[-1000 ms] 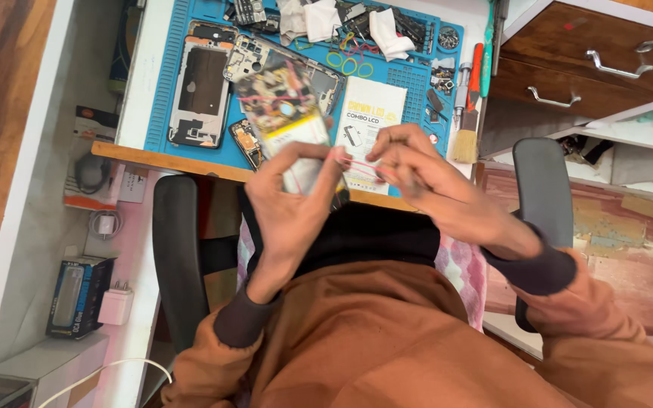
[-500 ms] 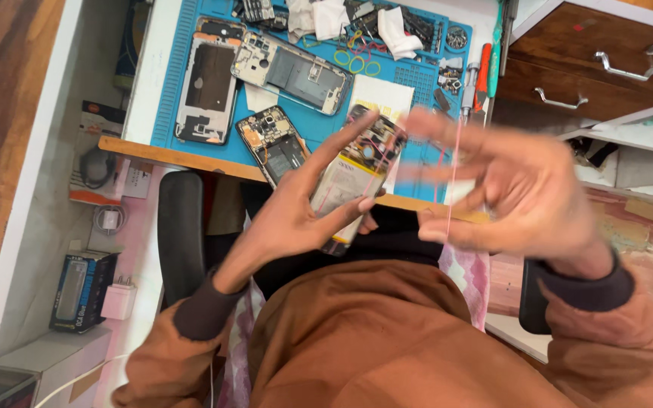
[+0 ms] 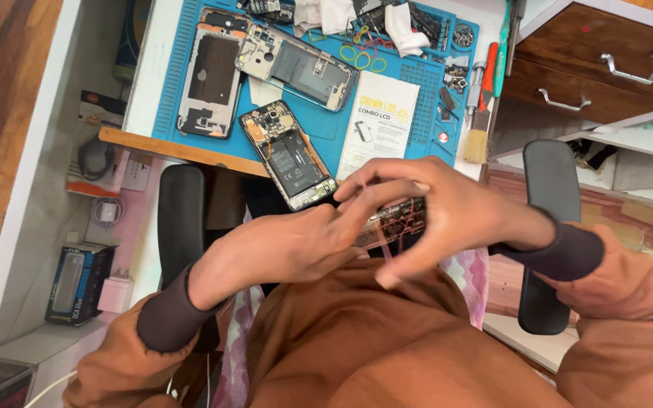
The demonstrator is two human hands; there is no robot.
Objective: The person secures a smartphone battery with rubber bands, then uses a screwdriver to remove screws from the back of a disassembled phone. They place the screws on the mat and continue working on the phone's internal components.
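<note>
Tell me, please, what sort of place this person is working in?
Most likely a phone repair bench. A blue work mat covers the desk, bearing opened phones with bare circuitry, a small brush and loose parts. The left hand and right hand hold another opened phone part over the lap.

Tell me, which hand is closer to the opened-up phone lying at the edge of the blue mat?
Left, probably. The left hand has its fingertips just below the opened phone. The right hand sits farther to the side, curled over a small part with red bands.
</note>
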